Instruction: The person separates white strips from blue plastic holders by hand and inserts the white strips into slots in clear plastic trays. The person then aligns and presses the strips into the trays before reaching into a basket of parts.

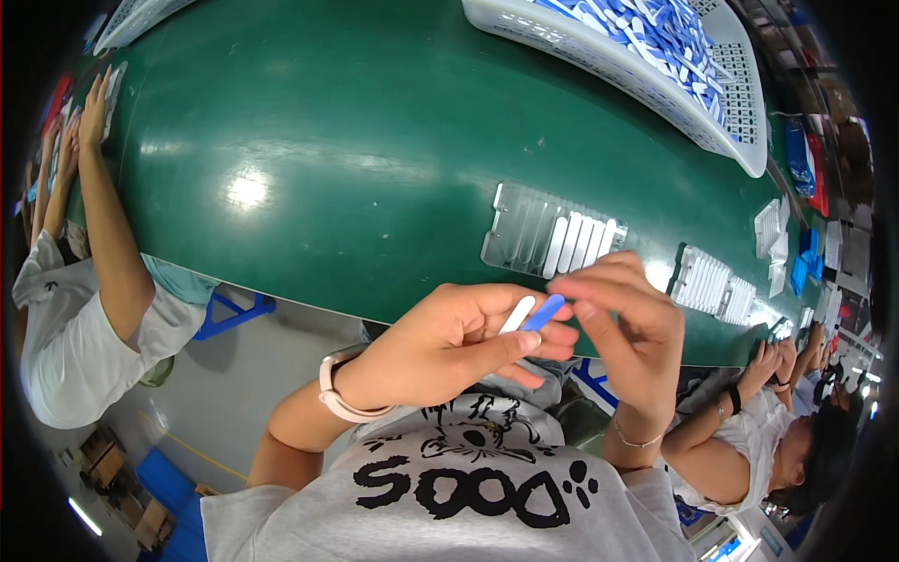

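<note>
My left hand (pixel 468 342) is closed on small flat sticks with rounded ends. A white stick (pixel 517 315) and a blue stick (pixel 543 313) stick out between its thumb and fingers. At the blue stick's tip is my right hand (pixel 629 314), its fingers bent and the thumb a little apart from them. Whether it touches the stick I cannot tell. Just beyond my hands on the green table (pixel 309 187) lies a clear grooved tray (pixel 521 229). Several white sticks (pixel 579 245) fill its right-hand grooves, while the left grooves show bare plastic.
A white perforated basket (pixel 609 70) full of blue and white sticks (pixel 655 42) stands at the far right. More filled trays (pixel 712 284) lie to the right. Co-workers sit at both sides, one with an arm (pixel 112 206) on the table at left.
</note>
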The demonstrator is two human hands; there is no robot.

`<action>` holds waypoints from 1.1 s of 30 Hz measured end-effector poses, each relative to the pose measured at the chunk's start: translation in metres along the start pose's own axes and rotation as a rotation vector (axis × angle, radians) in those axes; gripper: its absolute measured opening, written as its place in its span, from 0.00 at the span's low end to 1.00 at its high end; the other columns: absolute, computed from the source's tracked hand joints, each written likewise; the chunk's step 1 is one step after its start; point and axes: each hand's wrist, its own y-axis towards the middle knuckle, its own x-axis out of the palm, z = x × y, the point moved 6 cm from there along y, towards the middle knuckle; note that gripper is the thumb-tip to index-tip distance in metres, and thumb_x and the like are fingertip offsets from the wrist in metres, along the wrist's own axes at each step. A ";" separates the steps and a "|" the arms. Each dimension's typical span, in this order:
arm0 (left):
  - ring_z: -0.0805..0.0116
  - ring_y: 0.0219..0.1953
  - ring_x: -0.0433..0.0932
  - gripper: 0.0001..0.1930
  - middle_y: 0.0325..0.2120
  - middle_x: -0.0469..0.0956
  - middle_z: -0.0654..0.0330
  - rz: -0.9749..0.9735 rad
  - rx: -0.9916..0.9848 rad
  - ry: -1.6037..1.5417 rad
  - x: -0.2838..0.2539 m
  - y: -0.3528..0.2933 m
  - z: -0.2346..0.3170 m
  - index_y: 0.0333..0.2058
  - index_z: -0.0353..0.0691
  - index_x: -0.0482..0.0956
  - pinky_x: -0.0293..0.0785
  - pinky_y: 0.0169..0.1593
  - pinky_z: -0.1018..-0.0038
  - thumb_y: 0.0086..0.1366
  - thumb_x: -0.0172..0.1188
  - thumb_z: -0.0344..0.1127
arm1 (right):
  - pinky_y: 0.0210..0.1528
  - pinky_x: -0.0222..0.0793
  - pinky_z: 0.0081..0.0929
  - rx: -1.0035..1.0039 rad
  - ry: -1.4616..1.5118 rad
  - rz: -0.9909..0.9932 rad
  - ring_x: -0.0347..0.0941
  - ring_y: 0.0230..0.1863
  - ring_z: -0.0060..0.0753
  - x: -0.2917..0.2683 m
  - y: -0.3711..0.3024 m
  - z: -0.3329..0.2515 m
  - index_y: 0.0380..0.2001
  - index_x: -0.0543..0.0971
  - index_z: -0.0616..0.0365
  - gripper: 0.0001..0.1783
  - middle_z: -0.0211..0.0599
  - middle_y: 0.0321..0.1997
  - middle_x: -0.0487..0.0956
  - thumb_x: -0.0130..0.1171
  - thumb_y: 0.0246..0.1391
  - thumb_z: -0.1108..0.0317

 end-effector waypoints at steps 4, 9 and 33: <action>0.55 0.46 0.79 0.15 0.44 0.77 0.41 -0.020 -0.104 0.048 -0.001 -0.003 0.006 0.51 0.25 0.69 0.83 0.39 0.69 0.68 0.48 0.27 | 0.42 0.65 0.26 0.064 0.163 -0.133 0.71 0.36 0.31 0.004 0.000 0.003 0.34 0.83 0.59 0.10 0.36 0.34 0.81 0.62 0.46 0.79; 0.56 0.42 0.81 0.15 0.41 0.78 0.43 0.005 -0.083 0.038 -0.002 -0.003 0.004 0.50 0.26 0.71 0.82 0.37 0.70 0.68 0.50 0.29 | 0.43 0.63 0.26 0.039 0.237 -0.141 0.71 0.36 0.30 0.006 0.003 0.010 0.30 0.82 0.59 0.08 0.35 0.33 0.81 0.65 0.42 0.79; 0.55 0.60 0.66 0.28 0.58 0.64 0.47 0.402 0.536 0.064 -0.029 -0.016 0.014 0.62 0.32 0.56 0.65 0.61 0.63 0.62 0.38 0.16 | 0.43 0.58 0.28 -0.085 -0.437 -0.014 0.73 0.35 0.33 0.012 0.053 0.012 0.30 0.78 0.56 0.10 0.31 0.39 0.78 0.68 0.42 0.71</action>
